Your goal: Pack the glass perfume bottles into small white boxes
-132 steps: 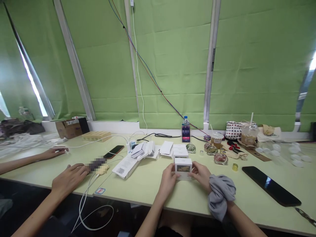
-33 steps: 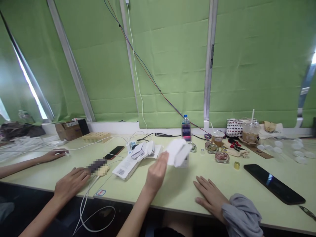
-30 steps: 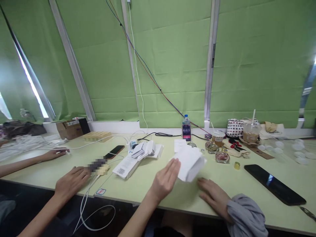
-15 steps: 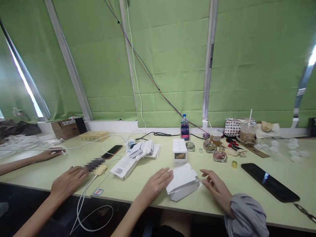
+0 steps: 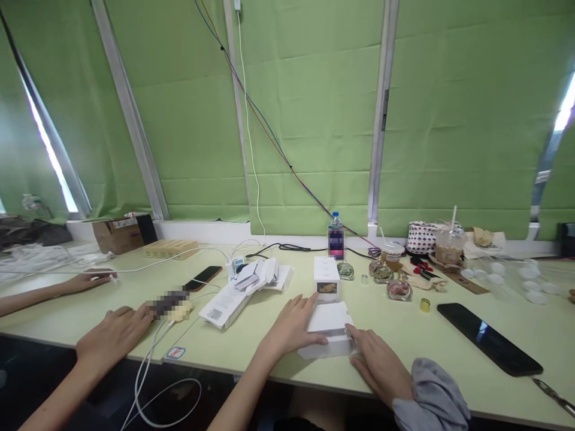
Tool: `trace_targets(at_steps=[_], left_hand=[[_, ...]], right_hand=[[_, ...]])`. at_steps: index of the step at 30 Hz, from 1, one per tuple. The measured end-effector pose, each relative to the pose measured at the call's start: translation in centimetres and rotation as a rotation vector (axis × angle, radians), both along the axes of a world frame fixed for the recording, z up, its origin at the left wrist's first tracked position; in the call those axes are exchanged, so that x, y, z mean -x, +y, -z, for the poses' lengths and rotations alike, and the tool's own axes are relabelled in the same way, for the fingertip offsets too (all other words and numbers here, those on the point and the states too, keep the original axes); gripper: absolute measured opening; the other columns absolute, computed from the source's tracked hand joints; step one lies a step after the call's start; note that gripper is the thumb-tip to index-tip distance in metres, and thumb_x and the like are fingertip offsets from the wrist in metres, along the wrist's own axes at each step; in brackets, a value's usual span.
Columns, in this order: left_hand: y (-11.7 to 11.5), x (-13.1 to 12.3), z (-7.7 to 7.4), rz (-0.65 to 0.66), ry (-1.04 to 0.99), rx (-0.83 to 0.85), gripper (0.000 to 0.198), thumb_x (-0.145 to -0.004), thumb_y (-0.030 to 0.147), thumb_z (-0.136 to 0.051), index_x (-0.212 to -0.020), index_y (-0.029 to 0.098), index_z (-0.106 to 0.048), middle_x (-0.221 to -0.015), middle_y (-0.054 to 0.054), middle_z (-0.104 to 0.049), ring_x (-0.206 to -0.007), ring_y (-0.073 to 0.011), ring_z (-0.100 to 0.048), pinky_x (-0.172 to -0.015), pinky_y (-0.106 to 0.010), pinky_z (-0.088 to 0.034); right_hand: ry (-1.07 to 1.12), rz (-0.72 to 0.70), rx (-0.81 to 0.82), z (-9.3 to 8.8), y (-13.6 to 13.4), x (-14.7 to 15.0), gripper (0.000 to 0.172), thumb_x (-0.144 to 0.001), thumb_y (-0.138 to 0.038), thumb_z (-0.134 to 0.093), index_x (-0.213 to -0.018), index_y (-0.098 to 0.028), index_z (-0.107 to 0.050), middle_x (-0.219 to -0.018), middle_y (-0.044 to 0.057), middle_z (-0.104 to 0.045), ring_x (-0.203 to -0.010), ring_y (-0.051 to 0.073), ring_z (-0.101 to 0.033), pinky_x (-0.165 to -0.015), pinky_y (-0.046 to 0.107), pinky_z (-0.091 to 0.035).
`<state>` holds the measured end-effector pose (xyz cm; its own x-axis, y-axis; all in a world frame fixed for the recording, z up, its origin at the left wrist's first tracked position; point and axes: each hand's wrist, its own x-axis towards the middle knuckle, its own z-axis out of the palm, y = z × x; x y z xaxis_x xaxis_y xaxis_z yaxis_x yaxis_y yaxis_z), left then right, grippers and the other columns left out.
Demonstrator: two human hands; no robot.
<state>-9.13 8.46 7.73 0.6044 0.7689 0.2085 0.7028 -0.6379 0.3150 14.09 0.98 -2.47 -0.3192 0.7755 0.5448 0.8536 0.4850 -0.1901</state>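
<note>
In front of me on the table lies an open white cardboard box (image 5: 330, 317), its flap side facing up. My left hand (image 5: 294, 323) grips its left side, thumb across the front panel and fingers reaching along the far edge. At the right end, my right hand (image 5: 380, 362) holds the box with fingertips on its upper edge and the thumb lower down. Just behind stands a closed white box (image 5: 326, 278) with a small picture on its front, close to my left fingertips.
Small glass jars (image 5: 399, 290), a gold cap (image 5: 424, 305) and a black phone (image 5: 489, 338) lie to the right. Folded white boxes (image 5: 229, 301) are left of centre. Another person's hand (image 5: 112, 332) rests farther left, by white cables (image 5: 144, 383). A bottle (image 5: 335, 236) stands behind.
My right hand has moved left onto the box, from apart to touching. My left hand has shifted its thumb onto the front panel. The open box lies flatter and turned squarer to me.
</note>
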Motion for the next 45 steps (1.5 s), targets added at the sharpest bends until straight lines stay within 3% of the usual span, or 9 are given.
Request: trace_targets(at_steps=[5, 13, 18, 23, 26, 29, 32, 39, 45], left_hand=[[0.0, 0.0, 0.3, -0.014, -0.121, 0.033, 0.077, -0.07, 0.045, -0.069, -0.137, 0.024, -0.037, -0.128, -0.011, -0.054, -0.12, -0.037, -0.048, -0.097, -0.045, -0.04], [-1.7, 1.1, -3.0, -0.002, -0.301, -0.001, 0.062, -0.068, 0.029, -0.07, -0.123, 0.027, -0.043, -0.116, -0.006, -0.047, -0.113, -0.0298, -0.047, -0.091, -0.039, -0.043], [-2.3, 0.4, -3.0, 0.053, -0.33, -0.125, 0.062, -0.069, 0.025, -0.07, -0.123, 0.026, -0.039, -0.117, -0.007, -0.043, -0.114, -0.0285, -0.045, -0.093, -0.041, -0.042], [-3.8, -1.6, -1.5, 0.136, -0.222, -0.219, 0.072, -0.064, 0.021, -0.072, -0.126, 0.029, -0.036, -0.131, -0.01, -0.038, -0.117, -0.031, -0.044, -0.093, -0.045, -0.043], [-4.7, -2.7, -0.8, 0.138, -0.167, -0.244, 0.072, -0.063, 0.027, -0.076, -0.124, 0.029, -0.037, -0.13, -0.009, -0.044, -0.114, -0.031, -0.046, -0.09, -0.043, -0.045], [-5.1, -3.3, -0.4, 0.113, -0.168, -0.273, 0.066, -0.068, 0.034, -0.074, -0.123, 0.031, -0.037, -0.123, -0.006, -0.051, -0.108, -0.0285, -0.05, -0.087, -0.039, -0.046], [-5.0, -3.4, 0.0, 0.079, -0.179, -0.306, 0.068, -0.068, 0.037, -0.073, -0.125, 0.034, -0.036, -0.121, -0.004, -0.052, -0.108, -0.0285, -0.05, -0.086, -0.039, -0.046], [-3.9, -4.3, 2.2, 0.031, -0.05, -0.264, 0.112, -0.048, 0.042, -0.085, -0.14, 0.029, -0.022, -0.13, -0.015, -0.041, -0.114, -0.0362, -0.046, -0.086, -0.046, -0.045], [-4.3, -4.6, 2.2, 0.058, -0.076, -0.234, 0.086, -0.055, 0.046, -0.079, -0.127, 0.023, -0.037, -0.12, -0.012, -0.051, -0.109, -0.0346, -0.049, -0.088, -0.045, -0.043]], right_hand=[[0.118, -0.031, 0.095, -0.3, -0.3, 0.3, 0.066, -0.082, -0.008, -0.043, -0.145, -0.021, -0.026, -0.11, 0.009, -0.061, -0.098, 0.025, -0.055, -0.087, 0.039, -0.049], [0.415, -0.157, 0.222, -0.8, 0.0, 2.6, 0.073, -0.082, -0.014, -0.043, -0.148, -0.022, -0.012, -0.121, 0.011, -0.055, -0.097, 0.022, -0.055, -0.087, 0.037, -0.048], [0.847, -0.164, 0.181, -1.4, 0.5, 2.0, 0.054, -0.093, -0.04, -0.04, -0.142, -0.025, -0.023, -0.113, 0.009, -0.055, -0.084, 0.019, -0.057, -0.071, 0.033, -0.05], [1.275, -0.23, 0.351, -1.3, 0.6, -0.4, 0.063, -0.089, -0.066, -0.03, -0.133, -0.022, -0.037, -0.089, 0.006, -0.059, -0.06, 0.018, -0.056, -0.054, 0.03, -0.046], [1.256, -0.249, 0.362, -1.5, 0.0, -0.7, 0.065, -0.085, -0.067, -0.04, -0.132, -0.023, -0.041, -0.116, 0.011, -0.058, -0.096, 0.026, -0.059, -0.074, 0.033, -0.049], [1.18, -0.214, 0.283, -2.1, -0.7, -0.2, 0.073, -0.078, -0.063, -0.056, -0.137, -0.024, -0.034, -0.135, 0.01, -0.047, -0.122, 0.029, -0.045, -0.094, 0.034, -0.042], [1.152, -0.207, 0.276, -2.6, -1.2, 0.3, 0.075, -0.076, -0.063, -0.057, -0.135, -0.025, -0.032, -0.129, 0.01, -0.05, -0.109, 0.029, -0.053, -0.088, 0.035, -0.045], [1.101, -0.155, 0.315, -2.3, -1.5, 0.7, 0.082, -0.069, -0.07, -0.059, -0.129, -0.024, -0.028, -0.113, 0.008, -0.054, -0.082, 0.024, -0.058, -0.072, 0.033, -0.047], [1.053, -0.173, 0.375, -1.7, -1.4, 0.6, 0.088, -0.074, -0.063, -0.06, -0.136, -0.021, -0.014, -0.101, 0.007, -0.058, -0.083, 0.026, -0.059, -0.069, 0.035, -0.049]])
